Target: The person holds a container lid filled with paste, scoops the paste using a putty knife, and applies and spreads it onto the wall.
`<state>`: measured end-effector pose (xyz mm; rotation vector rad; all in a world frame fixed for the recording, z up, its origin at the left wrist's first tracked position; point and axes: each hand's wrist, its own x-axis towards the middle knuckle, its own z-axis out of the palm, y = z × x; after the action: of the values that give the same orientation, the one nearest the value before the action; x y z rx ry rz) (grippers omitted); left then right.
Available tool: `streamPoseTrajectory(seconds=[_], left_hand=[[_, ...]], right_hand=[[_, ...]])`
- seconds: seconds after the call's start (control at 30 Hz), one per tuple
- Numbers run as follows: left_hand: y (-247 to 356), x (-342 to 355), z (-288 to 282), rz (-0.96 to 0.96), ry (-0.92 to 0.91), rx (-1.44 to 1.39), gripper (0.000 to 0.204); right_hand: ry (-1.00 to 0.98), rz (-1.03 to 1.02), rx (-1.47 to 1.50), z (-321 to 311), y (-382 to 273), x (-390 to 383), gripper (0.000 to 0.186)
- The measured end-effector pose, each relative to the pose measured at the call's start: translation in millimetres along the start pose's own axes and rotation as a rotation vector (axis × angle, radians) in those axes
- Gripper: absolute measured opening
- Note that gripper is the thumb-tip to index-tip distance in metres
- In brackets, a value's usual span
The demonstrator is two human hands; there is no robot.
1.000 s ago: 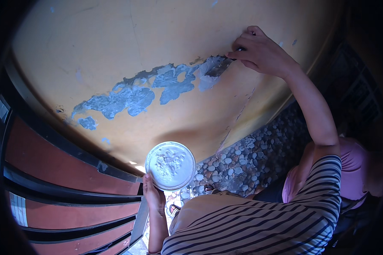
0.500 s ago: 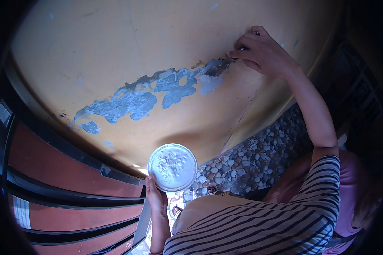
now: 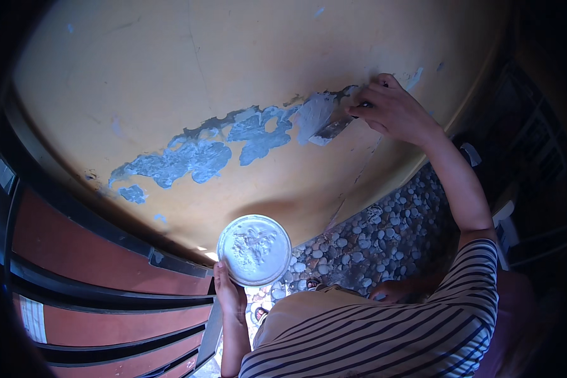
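Note:
My right hand [image 3: 398, 114] is closed around the handle of a putty knife [image 3: 331, 130], whose flat blade rests against the yellow wall [image 3: 138, 75]. Beside the blade is a pale smear of fresh filler [image 3: 315, 113], at the right end of a long, ragged grey patch [image 3: 195, 156]. Lower down, my left hand [image 3: 229, 291] grips the rim of a round tub [image 3: 287, 257], tilted so that the lumpy white paste [image 3: 253, 246] inside shows. Most of the knife's handle is hidden by my fingers.
Dark curved bars with red panels [image 3: 94, 264] stand at the left. Below the wall lies a floor of rounded pebbles [image 3: 353, 249]. At the right, another person in pink [image 3: 507, 309] is close to my arm, their hand [image 3: 389, 290] near my waist.
My right hand has come down the wall with the putty knife, turning the blade and leaving a pale smear over the dark part of the patch. The tub has barely moved.

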<state>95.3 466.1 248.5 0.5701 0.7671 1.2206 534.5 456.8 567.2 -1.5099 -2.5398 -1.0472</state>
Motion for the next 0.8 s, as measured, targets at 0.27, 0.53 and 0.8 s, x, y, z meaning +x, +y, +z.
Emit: streamPoseTrajectory(seconds=[0.27, 0.53, 0.8], left_hand=[[-8, 17, 24, 0.005, -0.003, 0.000, 0.026], [-16, 34, 39, -0.027, 0.016, -0.020, 0.027], [-17, 35, 58, -0.012, 0.022, -0.034, 0.026]], right_hand=[[0.203, 0.046, -0.152, -48, 59, 13, 0.032], [0.022, -0.041, -0.038, 1, 58, 5, 0.032], [0.133, -0.001, -0.111, -35, 95, 16, 0.032]])
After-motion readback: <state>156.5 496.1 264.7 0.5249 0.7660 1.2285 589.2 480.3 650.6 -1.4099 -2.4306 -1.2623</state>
